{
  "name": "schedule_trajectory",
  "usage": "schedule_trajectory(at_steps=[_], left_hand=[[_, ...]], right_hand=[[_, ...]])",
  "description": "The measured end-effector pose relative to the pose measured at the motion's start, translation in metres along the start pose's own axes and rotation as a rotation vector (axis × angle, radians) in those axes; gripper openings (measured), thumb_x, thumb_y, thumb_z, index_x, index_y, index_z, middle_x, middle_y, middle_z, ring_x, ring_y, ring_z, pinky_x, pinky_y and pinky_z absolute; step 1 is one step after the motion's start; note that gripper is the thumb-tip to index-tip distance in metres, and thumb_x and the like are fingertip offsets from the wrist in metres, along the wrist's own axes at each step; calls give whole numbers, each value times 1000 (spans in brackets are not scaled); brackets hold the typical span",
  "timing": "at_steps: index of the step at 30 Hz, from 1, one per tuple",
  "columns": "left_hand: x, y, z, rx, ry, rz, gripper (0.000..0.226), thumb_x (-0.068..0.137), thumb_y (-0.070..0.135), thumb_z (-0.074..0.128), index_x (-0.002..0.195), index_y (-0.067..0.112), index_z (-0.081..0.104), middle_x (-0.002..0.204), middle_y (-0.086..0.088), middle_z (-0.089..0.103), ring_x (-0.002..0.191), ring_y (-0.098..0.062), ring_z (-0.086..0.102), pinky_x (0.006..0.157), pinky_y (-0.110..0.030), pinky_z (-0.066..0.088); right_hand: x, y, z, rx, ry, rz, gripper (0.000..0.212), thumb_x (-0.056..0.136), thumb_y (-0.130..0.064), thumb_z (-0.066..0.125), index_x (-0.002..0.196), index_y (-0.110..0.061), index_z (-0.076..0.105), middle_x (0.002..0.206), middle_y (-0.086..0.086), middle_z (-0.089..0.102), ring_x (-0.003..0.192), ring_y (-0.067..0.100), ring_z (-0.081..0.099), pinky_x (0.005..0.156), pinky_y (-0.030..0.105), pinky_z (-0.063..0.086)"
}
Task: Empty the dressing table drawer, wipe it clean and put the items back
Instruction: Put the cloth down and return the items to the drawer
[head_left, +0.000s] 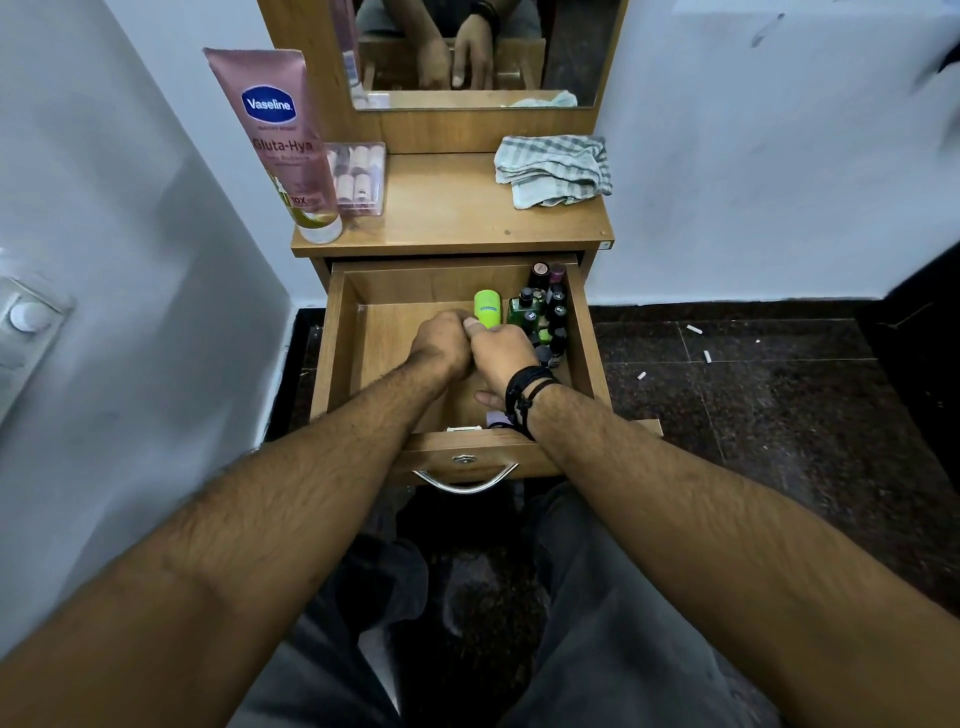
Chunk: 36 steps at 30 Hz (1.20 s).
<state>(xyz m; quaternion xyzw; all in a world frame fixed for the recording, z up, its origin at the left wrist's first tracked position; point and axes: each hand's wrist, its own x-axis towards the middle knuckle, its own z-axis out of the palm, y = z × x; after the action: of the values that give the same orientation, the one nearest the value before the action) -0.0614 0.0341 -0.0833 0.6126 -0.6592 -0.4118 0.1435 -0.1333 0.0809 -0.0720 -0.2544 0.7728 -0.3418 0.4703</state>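
White walls close in on a narrow wooden dressing table (457, 218) standing on a dark speckled stone floor (753, 395), with a mirror (467, 52) above its top. Its pulled-out wooden drawer (343, 332), fitted with a curved metal handle (465, 480), lies beneath both forearms. Both hands sit low inside the drawer, knuckles touching. The left hand (441, 343) has its fingers curled downward, and what they hold, if anything, is hidden beneath the hand. The right hand (501, 353), a black cord bracelet (524, 397) at its wrist, also has its fingers curled; its thumb points back toward the drawer front, and whether the fingers grip anything cannot be told. Just beyond the fingertips of both hands stands a bright green cylindrical container (487, 309), so close to the right hand's knuckles that contact cannot be judged. To the right of the right hand's fingers, packed along the drawer's right wall, is a cluster of small dark bottles (545, 317), among them a dark green glass one. Well beyond the fingers, on the tabletop, stand a pink Vaseline lotion tube (283, 140) and a clear plastic box of small tubes (358, 179) at the left, with a crumpled grey-and-white checked cloth (553, 169) at the right.
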Motion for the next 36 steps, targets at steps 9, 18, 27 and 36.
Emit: schedule_trajectory(at_steps=[9, 18, 27, 36], left_hand=[[-1, 1, 4, 38, 16, 32, 18, 97, 18, 57, 109, 15, 70, 109, -14, 71, 98, -35, 66, 87, -43, 56], [-22, 4, -16, 165, 17, 80, 18, 95, 15, 53, 103, 14, 68, 101, -18, 72, 91, -38, 68, 77, -43, 59], [-50, 19, -81, 230, 156, 210, 28, 97, 20, 58, 121, 17, 71, 114, -7, 73, 99, -26, 68, 85, -36, 57], [-72, 56, -177, 324, 305, 309, 33, 98, 13, 55, 128, 14, 67, 120, -11, 69, 99, -28, 65, 89, -40, 57]], right_hand=[[-7, -1, -11, -81, -95, 31, 62, 96, -62, 41, 135, -16, 53, 127, 5, 58, 113, 29, 57, 78, 50, 63], [-20, -7, -13, -57, -140, 0, 45, 96, -55, 43, 128, -25, 51, 111, 3, 60, 107, 25, 62, 73, 40, 61], [-48, -51, 4, -164, -98, -338, 24, 99, -26, 42, 90, -22, 64, 109, 14, 69, 104, 32, 66, 79, 48, 62], [-75, -127, 27, -125, -60, -632, 19, 99, -37, 47, 87, -27, 59, 99, 2, 67, 102, 29, 67, 88, 50, 58]])
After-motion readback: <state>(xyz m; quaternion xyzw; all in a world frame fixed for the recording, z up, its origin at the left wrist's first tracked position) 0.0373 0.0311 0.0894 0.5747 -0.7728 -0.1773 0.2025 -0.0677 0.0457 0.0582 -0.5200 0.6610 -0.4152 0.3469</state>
